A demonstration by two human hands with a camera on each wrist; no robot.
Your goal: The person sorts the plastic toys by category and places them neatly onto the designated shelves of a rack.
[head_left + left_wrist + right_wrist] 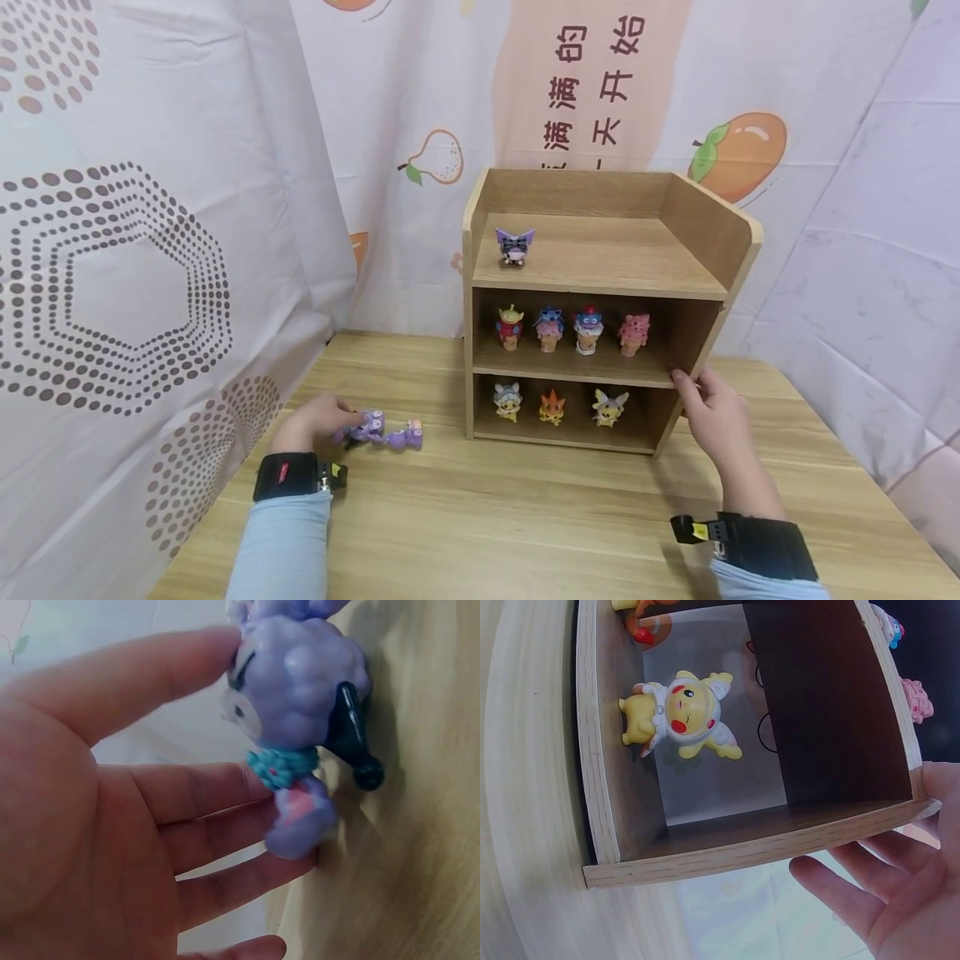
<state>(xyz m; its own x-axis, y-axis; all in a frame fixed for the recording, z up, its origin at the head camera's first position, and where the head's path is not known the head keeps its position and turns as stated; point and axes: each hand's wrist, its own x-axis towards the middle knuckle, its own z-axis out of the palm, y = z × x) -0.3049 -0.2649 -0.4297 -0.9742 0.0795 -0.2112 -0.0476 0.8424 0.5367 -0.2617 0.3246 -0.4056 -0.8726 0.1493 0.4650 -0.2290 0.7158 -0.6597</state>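
At the left of the table, my left hand (317,418) holds a purple figurine (300,682) with a woolly head, a teal collar and a dark pointed part. In the left wrist view the thumb touches its head and the other fingers reach behind its collar and feet. Another purple figurine (406,435) lies just right of it on the table. My right hand (716,417) grips the right side panel of a wooden shelf (600,377), the thumb at its front edge and the fingers on the outer side.
One purple-eared figurine (514,247) stands on the shelf's top. Several ice-cream-cone figurines, including a pink one (634,333), line the middle level. Below them stand a grey-hooded figurine (507,402), an orange one (552,407) and a yellow one (681,712). A printed curtain (420,75) hangs behind.
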